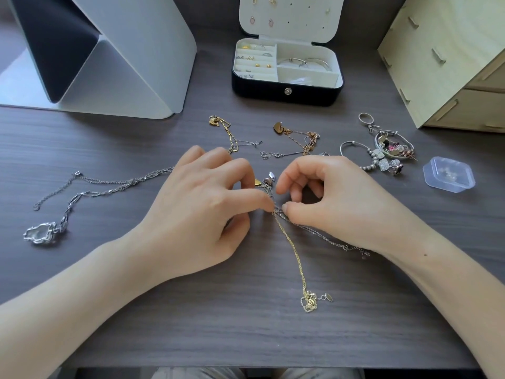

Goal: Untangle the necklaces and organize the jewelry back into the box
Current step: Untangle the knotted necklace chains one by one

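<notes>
Gold chain (293,250) ran from its pendant at 6 o'clock up to a tangle (277,210) at the centre of the table (246,337). Left hand (202,212) pinched the tangle between thumb and forefinger. Right hand (336,195) pinched it from the 3 o'clock side, other fingers curled. Silver chains (340,244) trailed toward 4 o'clock under the right hand. Box (287,91) stood open at 12 o'clock. Silver necklace (41,233) lay at 9 o'clock.

Dark wood desk (191,324) bears necklaces (308,301); jewelry box (259,91).
</notes>
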### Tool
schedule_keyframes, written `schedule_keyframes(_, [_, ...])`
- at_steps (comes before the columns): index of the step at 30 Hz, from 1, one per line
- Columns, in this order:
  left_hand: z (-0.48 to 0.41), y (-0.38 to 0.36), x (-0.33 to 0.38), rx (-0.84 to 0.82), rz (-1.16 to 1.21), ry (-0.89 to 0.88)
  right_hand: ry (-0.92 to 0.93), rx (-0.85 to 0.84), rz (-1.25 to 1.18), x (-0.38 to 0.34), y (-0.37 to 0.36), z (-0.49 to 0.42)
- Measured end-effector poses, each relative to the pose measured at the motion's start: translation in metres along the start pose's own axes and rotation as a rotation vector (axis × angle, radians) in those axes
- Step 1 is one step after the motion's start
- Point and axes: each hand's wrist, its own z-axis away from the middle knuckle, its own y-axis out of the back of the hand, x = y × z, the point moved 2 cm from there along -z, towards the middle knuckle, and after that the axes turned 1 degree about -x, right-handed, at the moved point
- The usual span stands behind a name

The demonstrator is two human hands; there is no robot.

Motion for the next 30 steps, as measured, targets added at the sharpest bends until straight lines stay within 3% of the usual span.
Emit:
schedule_keyframes(14, [0.002,0.002,-0.001,0.050,0.051,0.018,0.146,-0.004,-0.060,0.004,0.006,0.007])
schedule_keyframes(30, [0.002,0.000,-0.001,0.025,0.014,-0.041,0.378,0.115,0.384,0.008,-0.001,0.011])
